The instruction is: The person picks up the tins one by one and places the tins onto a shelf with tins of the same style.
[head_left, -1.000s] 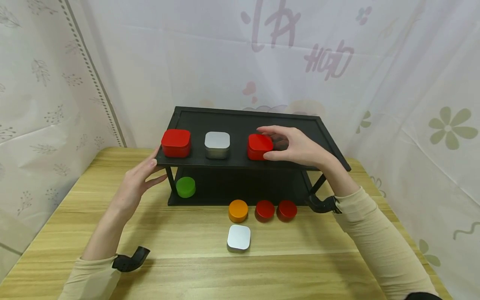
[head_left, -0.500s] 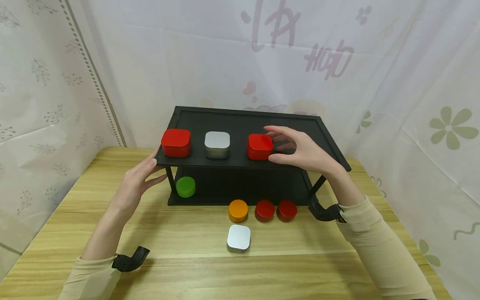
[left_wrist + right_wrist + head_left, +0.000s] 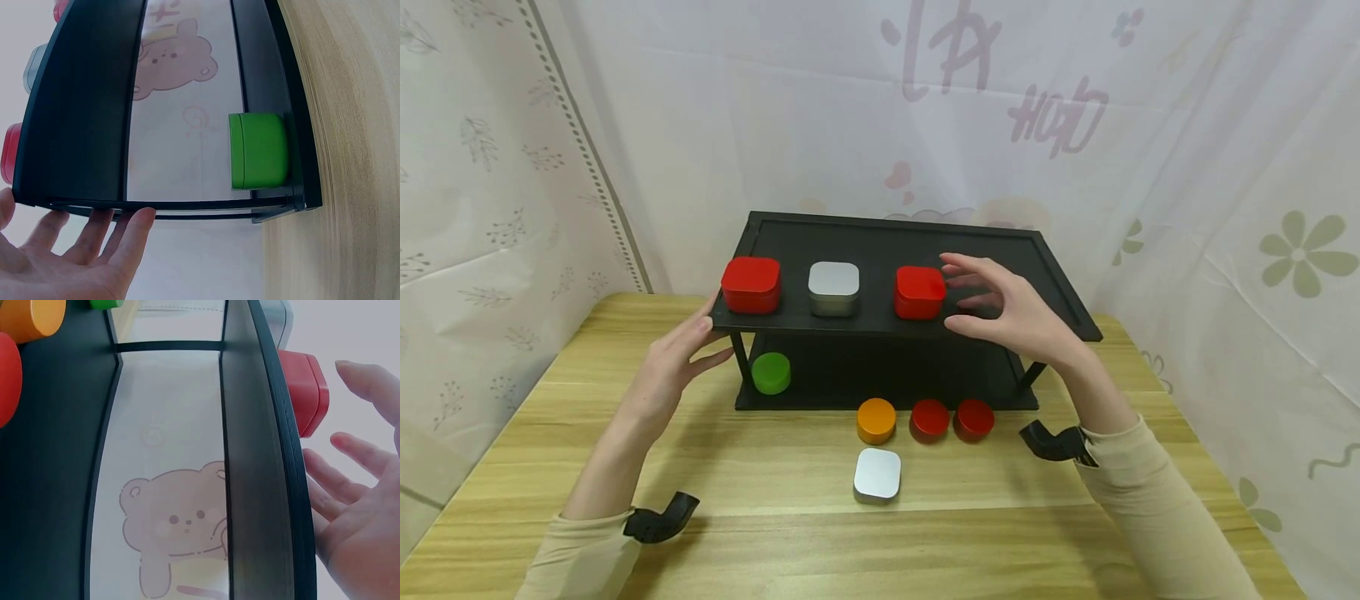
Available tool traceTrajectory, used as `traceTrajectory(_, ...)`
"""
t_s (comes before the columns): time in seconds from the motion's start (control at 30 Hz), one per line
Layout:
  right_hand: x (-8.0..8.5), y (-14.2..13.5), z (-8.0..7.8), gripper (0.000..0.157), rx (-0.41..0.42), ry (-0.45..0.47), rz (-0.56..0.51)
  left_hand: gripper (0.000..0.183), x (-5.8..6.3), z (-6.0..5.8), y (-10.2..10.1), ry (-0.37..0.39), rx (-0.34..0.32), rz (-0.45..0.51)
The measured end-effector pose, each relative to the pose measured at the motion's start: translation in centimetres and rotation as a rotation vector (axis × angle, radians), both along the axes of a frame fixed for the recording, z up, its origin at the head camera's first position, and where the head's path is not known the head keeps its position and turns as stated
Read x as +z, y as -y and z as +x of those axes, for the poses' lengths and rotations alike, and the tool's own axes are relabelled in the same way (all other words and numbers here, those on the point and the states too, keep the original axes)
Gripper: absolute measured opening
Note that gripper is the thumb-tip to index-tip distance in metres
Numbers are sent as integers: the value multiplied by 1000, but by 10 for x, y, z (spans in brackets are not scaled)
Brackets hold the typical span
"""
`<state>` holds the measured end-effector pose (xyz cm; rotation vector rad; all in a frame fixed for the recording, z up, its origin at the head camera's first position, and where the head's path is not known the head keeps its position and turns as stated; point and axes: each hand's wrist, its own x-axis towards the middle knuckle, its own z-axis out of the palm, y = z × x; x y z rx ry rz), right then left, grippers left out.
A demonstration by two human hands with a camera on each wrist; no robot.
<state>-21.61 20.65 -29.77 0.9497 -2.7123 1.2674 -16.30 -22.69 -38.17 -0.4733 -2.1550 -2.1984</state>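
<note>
My left hand (image 3: 673, 358) is at the left end of a black two-tier shelf (image 3: 895, 229). Its straight fingers touch the side, with the thumb at the front corner of the upper board. On that board stand a red square tin (image 3: 751, 285) by the left corner, a silver square tin (image 3: 833, 289) and another red tin (image 3: 919, 293). My right hand (image 3: 1011, 312) is spread just right of this last tin, holding nothing; a small gap parts fingertips and tin. In the right wrist view the same red tin (image 3: 304, 394) sits at the board's edge beside the thumb.
A green round tin (image 3: 771, 373) stands at the left of the lower tier. In front of the shelf are an orange tin (image 3: 876, 421), two red round tins (image 3: 929, 421) and a silver square tin (image 3: 877, 475) on the wooden table (image 3: 790, 533). Patterned cloth (image 3: 820, 100) hangs behind.
My right hand has drawn away from the right-hand red tin, moving right and slightly toward me, its fingers parting from the tin. The tin stays in place, and the left hand has not moved.
</note>
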Motion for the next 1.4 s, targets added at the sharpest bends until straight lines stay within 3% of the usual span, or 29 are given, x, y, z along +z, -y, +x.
traceTrajectory(0.67, -17, -4, 37, 75, -54, -103, -109, 51, 1, 0, -1, 7, 11, -8)
traceTrajectory(1.2, -29, -8, 64, 77, -98, -158, -120, 51, 1, 0, -1, 9, 28, -15)
traceTrajectory(1.4, -33, -7, 75, 73, -98, -219, -110, 51, 1, 0, -1, 12, 34, -26)
